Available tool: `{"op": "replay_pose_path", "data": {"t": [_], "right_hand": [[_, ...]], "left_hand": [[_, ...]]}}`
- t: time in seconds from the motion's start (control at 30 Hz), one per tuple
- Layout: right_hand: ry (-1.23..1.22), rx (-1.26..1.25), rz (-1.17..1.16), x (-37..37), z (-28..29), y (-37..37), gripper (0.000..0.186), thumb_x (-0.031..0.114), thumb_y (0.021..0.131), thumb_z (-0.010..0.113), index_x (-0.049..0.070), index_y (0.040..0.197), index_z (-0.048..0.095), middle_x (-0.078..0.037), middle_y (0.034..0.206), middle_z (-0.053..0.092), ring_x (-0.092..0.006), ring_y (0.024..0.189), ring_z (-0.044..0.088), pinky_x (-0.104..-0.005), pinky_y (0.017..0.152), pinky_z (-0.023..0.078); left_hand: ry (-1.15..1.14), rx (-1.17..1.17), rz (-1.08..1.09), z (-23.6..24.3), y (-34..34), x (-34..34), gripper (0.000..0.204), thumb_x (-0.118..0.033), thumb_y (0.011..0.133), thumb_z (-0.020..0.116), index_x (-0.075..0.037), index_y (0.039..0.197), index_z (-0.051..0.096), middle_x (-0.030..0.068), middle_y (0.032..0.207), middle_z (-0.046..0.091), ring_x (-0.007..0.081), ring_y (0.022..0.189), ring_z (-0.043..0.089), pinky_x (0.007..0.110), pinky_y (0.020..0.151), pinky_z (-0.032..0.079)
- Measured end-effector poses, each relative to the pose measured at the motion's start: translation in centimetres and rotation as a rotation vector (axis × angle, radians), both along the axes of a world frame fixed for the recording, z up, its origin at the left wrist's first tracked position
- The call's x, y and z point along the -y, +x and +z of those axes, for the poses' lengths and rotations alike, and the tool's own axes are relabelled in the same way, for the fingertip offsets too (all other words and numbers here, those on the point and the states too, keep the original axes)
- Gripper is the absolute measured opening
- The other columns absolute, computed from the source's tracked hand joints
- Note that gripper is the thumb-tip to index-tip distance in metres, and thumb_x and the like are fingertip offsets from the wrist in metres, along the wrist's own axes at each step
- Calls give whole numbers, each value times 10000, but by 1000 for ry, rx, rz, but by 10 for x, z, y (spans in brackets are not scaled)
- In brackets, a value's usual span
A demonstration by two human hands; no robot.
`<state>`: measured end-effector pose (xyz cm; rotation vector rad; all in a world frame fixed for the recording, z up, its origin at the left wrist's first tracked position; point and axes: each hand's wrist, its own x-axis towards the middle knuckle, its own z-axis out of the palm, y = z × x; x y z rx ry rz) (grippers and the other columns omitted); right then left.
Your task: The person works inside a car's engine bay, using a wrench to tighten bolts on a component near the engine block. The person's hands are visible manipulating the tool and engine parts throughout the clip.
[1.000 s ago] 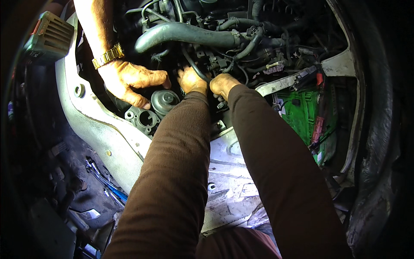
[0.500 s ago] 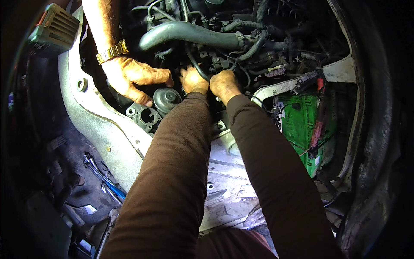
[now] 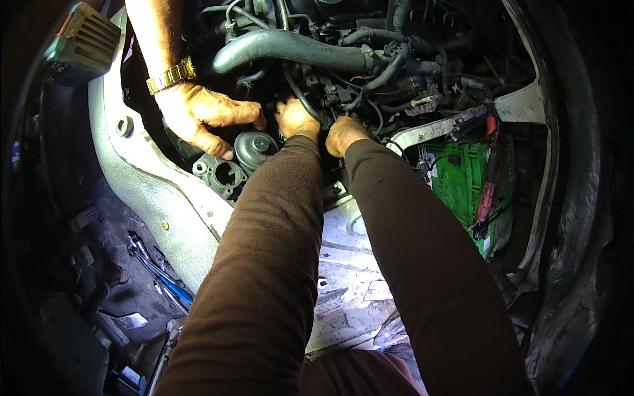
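Both of your hands sit deep among the hoses: left hand (image 3: 295, 119) and right hand (image 3: 343, 134), fingers curled out of sight (grip impossible to tell). Just left lies the round metal housing (image 3: 256, 146), nearest your left hand.

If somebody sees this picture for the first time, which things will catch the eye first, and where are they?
In the middle, two arms in brown sleeves reach into an open engine bay, with the left hand and right hand deep among black hoses. To the upper left, another person's hand with a gold wristwatch rests beside a round grey metal part. At the right, a bright green box stands out from the dark surroundings.
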<state>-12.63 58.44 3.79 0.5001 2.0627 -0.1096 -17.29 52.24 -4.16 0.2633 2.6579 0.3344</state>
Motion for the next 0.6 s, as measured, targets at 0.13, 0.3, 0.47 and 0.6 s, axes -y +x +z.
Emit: {"op": "replay_pose_path", "data": {"t": [0.13, 0.3, 0.47, 0.6], "right_hand": [[-227, -64, -369, -4, 13, -8, 228, 151, 912, 471, 25, 912, 661, -154, 939, 640, -243, 787, 604, -403, 667, 494], [-519, -516, -1520, -1, 22, -6, 158, 145, 890, 395, 80, 872, 538, -49, 650, 470, -145, 489, 380, -361, 493, 385], [-119, -411, -676, 5, 0, -9, 348, 169, 913, 452, -52, 1137, 602, -239, 1069, 641, -336, 933, 635, -438, 801, 506], [-91, -178, -264, 8, 6, -4, 354, 173, 905, 514, -46, 1152, 641, -306, 1221, 587, -341, 1182, 584, -391, 993, 465]], "left_hand": [[65, 1, 52, -3, 0, 6, 423, -378, 800, 690, -249, 1199, 636, 28, 1240, 594, 283, 1229, 474, 412, 1017, 414], [91, 69, 153, 16, 2, 6, 458, -409, 775, 707, -267, 1204, 635, 14, 1255, 584, 281, 1230, 468, 403, 1025, 408], [162, 86, 248, 14, 3, 2, 369, -350, 835, 645, -273, 1196, 640, 10, 1236, 594, 274, 1224, 472, 396, 1019, 410], [36, -62, 54, -13, 0, 8, 325, -305, 848, 622, -228, 1162, 661, 28, 1191, 615, 272, 1181, 502, 395, 990, 423]]}}
